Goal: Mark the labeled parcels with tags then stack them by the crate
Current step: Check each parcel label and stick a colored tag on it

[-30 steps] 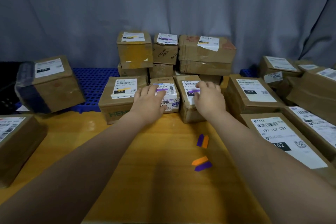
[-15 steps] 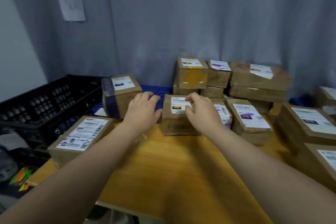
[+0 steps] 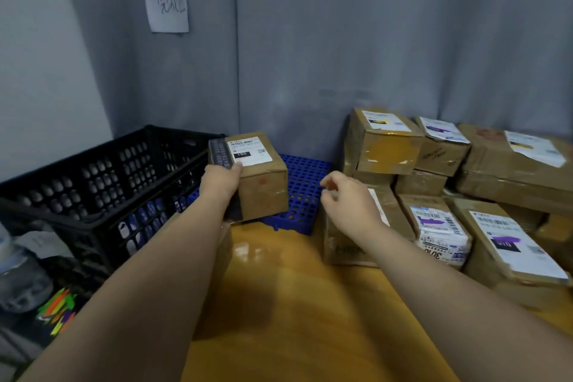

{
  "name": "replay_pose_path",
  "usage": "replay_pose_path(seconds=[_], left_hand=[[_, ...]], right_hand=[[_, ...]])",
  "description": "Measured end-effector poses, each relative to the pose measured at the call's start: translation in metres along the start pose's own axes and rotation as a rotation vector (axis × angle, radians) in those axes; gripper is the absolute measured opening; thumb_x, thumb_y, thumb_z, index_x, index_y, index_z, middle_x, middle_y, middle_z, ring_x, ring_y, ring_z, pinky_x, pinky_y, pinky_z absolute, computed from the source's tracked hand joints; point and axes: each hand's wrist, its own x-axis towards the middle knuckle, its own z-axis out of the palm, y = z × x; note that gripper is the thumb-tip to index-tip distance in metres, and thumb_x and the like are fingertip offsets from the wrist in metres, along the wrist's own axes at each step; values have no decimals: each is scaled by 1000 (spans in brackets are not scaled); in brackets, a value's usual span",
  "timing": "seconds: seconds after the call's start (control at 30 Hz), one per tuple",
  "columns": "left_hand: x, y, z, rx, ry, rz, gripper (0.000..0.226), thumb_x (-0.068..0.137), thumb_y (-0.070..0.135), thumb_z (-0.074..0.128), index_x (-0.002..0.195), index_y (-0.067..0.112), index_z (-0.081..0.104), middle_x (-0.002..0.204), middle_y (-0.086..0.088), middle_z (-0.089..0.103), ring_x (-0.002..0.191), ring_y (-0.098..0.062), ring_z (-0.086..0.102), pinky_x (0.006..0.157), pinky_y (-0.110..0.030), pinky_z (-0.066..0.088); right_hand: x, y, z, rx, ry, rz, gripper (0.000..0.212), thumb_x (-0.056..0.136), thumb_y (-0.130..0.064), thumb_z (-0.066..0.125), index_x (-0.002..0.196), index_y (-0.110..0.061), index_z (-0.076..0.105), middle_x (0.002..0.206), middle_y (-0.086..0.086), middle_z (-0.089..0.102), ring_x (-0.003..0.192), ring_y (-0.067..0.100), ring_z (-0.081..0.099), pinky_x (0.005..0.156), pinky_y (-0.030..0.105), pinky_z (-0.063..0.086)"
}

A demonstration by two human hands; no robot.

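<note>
The left hand [image 3: 220,179] grips a labelled parcel [image 3: 263,186] at its dark-taped end, thumb on top. The parcel sits just beside the black crate [image 3: 93,183], at the edge of the blue grid mat [image 3: 305,195]. The right hand [image 3: 350,200] hovers loosely curled, holding nothing, above the other parcels [image 3: 440,226] crowding the counter [image 3: 294,304].

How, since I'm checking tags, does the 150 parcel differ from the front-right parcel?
The 150 parcel shows no coloured tag on its label; the front-right parcel carries a purple tag. The left hand grips the 150 parcel beside the black crate; the front-right parcel lies unheld on the table. The 150 parcel has a dark band on one end; the front-right parcel none. Both are brown cardboard, white-labelled.
</note>
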Motion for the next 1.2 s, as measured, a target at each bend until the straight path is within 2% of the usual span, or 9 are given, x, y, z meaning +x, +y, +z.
replay_pose_path(seconds=[0.13, 0.23, 0.37, 0.5, 0.63, 0.77, 0.9, 1.07, 1.2], left_hand=[[3, -8, 8, -218, 29, -33, 61, 85, 39, 67, 128, 4, 42, 119, -12, 56, 103, -32, 58, 90, -44, 51], [-10, -18, 12, -338, 96, 45, 47, 89, 31, 64, 125, 8, 43, 112, -5, 57, 97, -25, 57, 90, -43, 51], [-42, -18, 14, -402, 143, 237, 42, 94, 20, 58, 131, 10, 41, 110, 1, 53, 96, -14, 53, 80, -26, 43], [-75, -7, 16, -441, 149, 505, 35, 96, 15, 54, 129, 11, 43, 114, 5, 52, 99, -5, 53, 75, -4, 41], [-105, 7, 18, -444, 201, 720, 38, 97, 15, 52, 133, 13, 41, 128, 3, 43, 115, -5, 45, 96, -9, 36], [-138, 26, 16, -431, 196, 824, 39, 96, 13, 53, 132, 16, 40, 123, 5, 36, 117, -7, 41, 97, -8, 32], [-179, 44, 14, -398, 138, 915, 46, 96, 12, 51, 140, 11, 36, 123, 3, 33, 120, -14, 42, 104, -23, 34], [-245, 47, 19, -445, 69, 976, 43, 97, 10, 51, 138, 10, 38, 124, 2, 33, 119, -11, 42, 101, -9, 32], [-290, 36, 35, -483, -35, 911, 42, 97, 13, 50, 137, 15, 38, 126, 4, 33, 121, -8, 42, 106, -23, 36]], right_hand=[[12, 0, 8, 88, 4, 23, 18, 93, -20, 53, 110, -19, 59, 105, -2, 61, 92, 15, 57, 79, 33, 51], [16, -3, 14, 222, -20, 46, 26, 93, -20, 56, 118, -19, 56, 114, -2, 59, 102, 16, 57, 85, 29, 48], [12, -13, 16, 476, -121, 100, 50, 92, -33, 60, 136, -23, 40, 135, -2, 45, 120, 17, 47, 101, 36, 43], [0, -27, 6, 695, -157, 114, 59, 91, -34, 61, 140, -28, 31, 126, -11, 45, 111, 7, 47, 93, 26, 42], [-9, -31, -20, 716, -36, 15, 60, 90, -23, 64, 139, -26, 29, 126, -12, 43, 113, 4, 44, 87, 16, 38], [-16, -30, -56, 684, 45, 5, 67, 86, -26, 67, 140, -24, 28, 136, -1, 43, 122, 15, 45, 103, 36, 43], [-35, -27, -101, 664, 131, 34, 67, 82, -29, 69, 137, -25, 29, 134, 3, 44, 116, 17, 49, 100, 40, 46], [-83, -14, -156, 694, 211, 19, 58, 84, -25, 68, 124, -27, 26, 122, -1, 50, 105, 14, 52, 84, 26, 46], [-121, 9, -184, 667, 235, 50, 55, 84, -27, 69, 119, -27, 26, 118, -3, 52, 107, 14, 53, 93, 35, 47]])
